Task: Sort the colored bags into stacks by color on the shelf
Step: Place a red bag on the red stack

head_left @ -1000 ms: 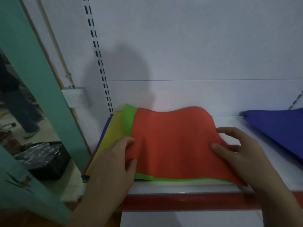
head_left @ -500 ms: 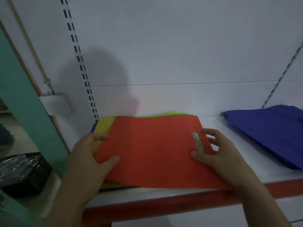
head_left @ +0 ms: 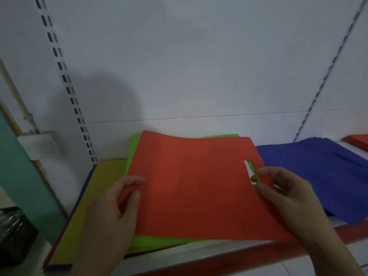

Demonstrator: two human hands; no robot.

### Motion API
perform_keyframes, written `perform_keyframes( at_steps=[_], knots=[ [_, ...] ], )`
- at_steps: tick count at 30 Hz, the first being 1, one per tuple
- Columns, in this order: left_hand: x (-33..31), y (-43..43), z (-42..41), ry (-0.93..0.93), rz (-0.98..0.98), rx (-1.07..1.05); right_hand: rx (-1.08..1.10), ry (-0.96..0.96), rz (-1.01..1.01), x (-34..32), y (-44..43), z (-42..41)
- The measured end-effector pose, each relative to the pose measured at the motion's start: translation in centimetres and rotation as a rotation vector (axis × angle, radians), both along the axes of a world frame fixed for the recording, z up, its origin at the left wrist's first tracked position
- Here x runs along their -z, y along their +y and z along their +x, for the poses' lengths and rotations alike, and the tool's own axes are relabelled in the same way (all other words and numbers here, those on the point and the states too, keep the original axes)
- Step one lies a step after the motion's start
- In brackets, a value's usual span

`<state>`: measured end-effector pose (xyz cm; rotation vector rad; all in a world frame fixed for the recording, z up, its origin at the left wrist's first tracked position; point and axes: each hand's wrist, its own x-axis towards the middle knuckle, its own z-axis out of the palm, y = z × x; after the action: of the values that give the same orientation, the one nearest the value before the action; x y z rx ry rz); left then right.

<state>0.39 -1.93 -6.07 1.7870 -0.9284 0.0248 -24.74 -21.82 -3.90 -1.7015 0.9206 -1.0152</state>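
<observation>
- Lying across the mixed pile at the left of the shelf, the red bag has a handle slot near its right edge.
- The left hand pinches the bag's left edge between thumb and curled fingers.
- The right hand grips the right edge, its fingers curled at the slot.
- Under it lie a green bag and a yellow bag.
- A blue stack lies to the right, with a red stack at the far right.
- A black crate, low on the left, holds blurred silvery items.
</observation>
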Motion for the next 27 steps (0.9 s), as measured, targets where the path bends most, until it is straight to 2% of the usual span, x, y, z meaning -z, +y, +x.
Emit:
perform_keyframes(
  at_steps=[5,8,16,27],
  knots=[
    [-0.5,-4.3,-4.8,0.041,-0.007,0.108,0.192,-0.136,0.024,0.3,-2.2,-5.9],
    [-0.9,-7.0,-8.6,0.032,-0.003,0.142,0.205,-0.199,0.058,0.3,-3.3,-10.4],
    [-1.0,-14.9,-21.7,-0.014,0.005,0.323,0.114,-0.190,0.147,0.3,-8.0,-25.5],
    [0.2,-29.1,-41.3,0.080,-0.106,0.493,0.382,-0.233,0.147,1.0,-12.9,-48.0]
  ],
)
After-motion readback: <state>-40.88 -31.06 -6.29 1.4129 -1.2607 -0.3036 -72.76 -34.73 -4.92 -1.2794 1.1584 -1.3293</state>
